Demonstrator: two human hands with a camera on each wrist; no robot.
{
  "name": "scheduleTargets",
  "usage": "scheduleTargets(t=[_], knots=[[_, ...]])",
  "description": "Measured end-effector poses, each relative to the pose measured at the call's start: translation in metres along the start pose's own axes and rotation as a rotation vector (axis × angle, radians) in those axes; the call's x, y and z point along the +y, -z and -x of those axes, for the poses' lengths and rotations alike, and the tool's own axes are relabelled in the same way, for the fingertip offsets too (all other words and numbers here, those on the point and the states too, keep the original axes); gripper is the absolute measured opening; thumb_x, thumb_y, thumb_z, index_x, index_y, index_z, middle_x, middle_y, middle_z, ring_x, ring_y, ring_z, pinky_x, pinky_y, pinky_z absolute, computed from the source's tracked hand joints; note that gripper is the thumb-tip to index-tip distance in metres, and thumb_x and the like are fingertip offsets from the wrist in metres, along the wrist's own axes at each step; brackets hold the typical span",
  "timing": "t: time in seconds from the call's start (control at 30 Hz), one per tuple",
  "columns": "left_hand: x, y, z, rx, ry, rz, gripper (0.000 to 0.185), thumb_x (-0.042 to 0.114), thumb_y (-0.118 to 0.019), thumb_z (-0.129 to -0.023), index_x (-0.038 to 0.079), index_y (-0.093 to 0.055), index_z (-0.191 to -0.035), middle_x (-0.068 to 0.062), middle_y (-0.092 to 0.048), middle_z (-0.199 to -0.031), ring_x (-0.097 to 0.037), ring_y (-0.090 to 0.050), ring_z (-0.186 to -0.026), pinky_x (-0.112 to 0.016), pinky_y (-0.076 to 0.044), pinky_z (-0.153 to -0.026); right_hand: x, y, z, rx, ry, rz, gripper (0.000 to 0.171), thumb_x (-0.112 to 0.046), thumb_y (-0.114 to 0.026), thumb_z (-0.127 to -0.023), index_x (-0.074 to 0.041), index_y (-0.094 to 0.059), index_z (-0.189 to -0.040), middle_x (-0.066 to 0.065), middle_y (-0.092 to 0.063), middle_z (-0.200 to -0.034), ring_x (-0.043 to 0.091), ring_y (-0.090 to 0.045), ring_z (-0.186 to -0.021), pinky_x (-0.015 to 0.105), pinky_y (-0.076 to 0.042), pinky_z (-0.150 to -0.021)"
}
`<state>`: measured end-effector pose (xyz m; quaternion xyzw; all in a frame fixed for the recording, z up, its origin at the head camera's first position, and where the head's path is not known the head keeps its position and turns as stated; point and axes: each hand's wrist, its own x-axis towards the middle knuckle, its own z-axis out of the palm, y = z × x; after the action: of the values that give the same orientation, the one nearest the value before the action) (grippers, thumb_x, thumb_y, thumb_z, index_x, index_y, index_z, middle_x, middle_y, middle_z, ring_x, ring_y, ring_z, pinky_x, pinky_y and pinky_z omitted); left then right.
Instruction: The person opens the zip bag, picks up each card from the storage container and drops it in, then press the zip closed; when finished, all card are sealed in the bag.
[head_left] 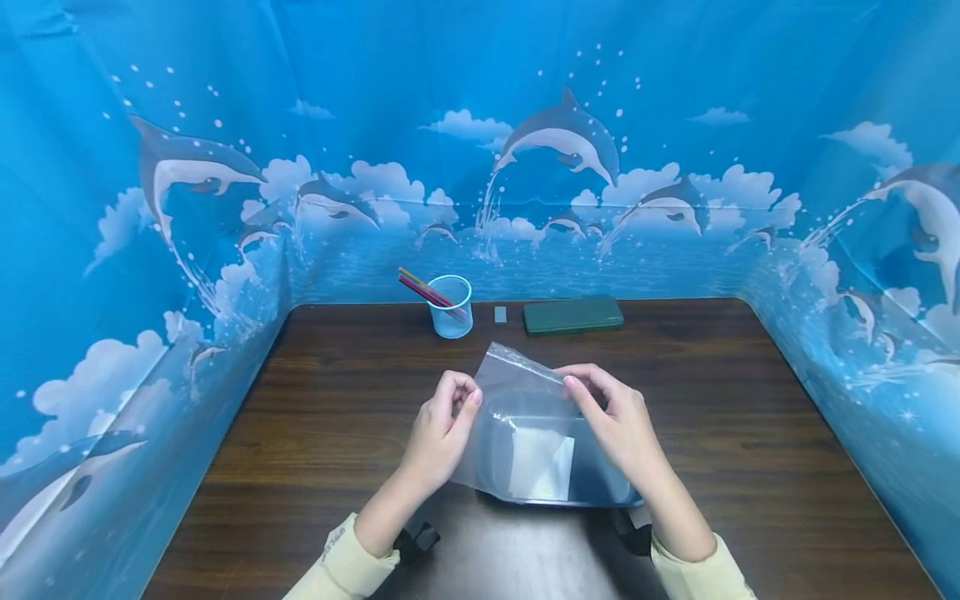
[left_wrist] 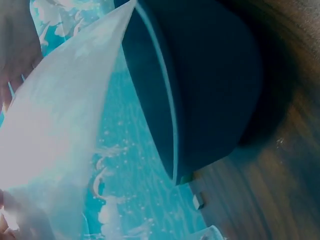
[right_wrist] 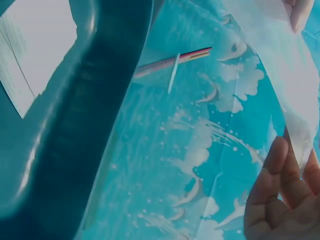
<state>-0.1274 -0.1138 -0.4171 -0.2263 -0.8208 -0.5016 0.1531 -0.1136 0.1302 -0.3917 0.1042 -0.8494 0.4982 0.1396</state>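
At frame centre, a plastic bag (head_left: 528, 433) is pinched at its upper edge between left hand (head_left: 438, 433) and right hand (head_left: 618, 425), its length hanging toward the lower edge.

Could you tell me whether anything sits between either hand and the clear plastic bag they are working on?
Nothing visible does. The left hand and the right hand each pinch the top edge of the plastic bag directly. The cup, the dark case and the small grey piece lie farther back on the table.
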Motion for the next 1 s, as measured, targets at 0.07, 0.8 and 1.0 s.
scheduleTargets(t=[0.07,0.8,1.0], knots=[[0.001,0.001,0.000,-0.001,0.008,-0.021,0.006,0.019,-0.053,-0.099,0.013,-0.052,-0.102,0.010,-0.052,-0.079,-0.009,-0.047,-0.063,-0.024,-0.042,-0.055,0.000,0.000,0.002,0.007,0.007,0.053,0.016,-0.035,-0.062,-0.094,-0.026,-0.071,-0.103,-0.013,-0.066,-0.085,0.007,-0.059,-0.073,0.027,-0.048,-0.060],[0.040,-0.019,-0.012,0.122,0.001,-0.047,0.016,0.024,-0.063,-0.094,0.017,-0.066,-0.108,0.010,-0.063,-0.099,-0.010,-0.056,-0.098,-0.039,-0.048,-0.084,-0.010,-0.024,0.013,0.328,0.115,-0.055,0.008,-0.018,-0.073,-0.087,-0.017,-0.076,-0.094,-0.010,-0.064,-0.076,0.012,-0.049,-0.068,0.022,-0.042,-0.054],[0.047,-0.027,-0.009,0.107,0.074,0.030,0.023,0.031,-0.064,-0.093,0.018,-0.069,-0.111,0.012,-0.067,-0.097,-0.006,-0.059,-0.096,-0.036,-0.051,-0.085,-0.014,-0.035,0.014,0.332,0.222,-0.057,0.009,-0.014,-0.076,-0.084,-0.015,-0.076,-0.093,-0.010,-0.067,-0.088,0.013,-0.052,-0.073,0.021,-0.043,-0.059]])
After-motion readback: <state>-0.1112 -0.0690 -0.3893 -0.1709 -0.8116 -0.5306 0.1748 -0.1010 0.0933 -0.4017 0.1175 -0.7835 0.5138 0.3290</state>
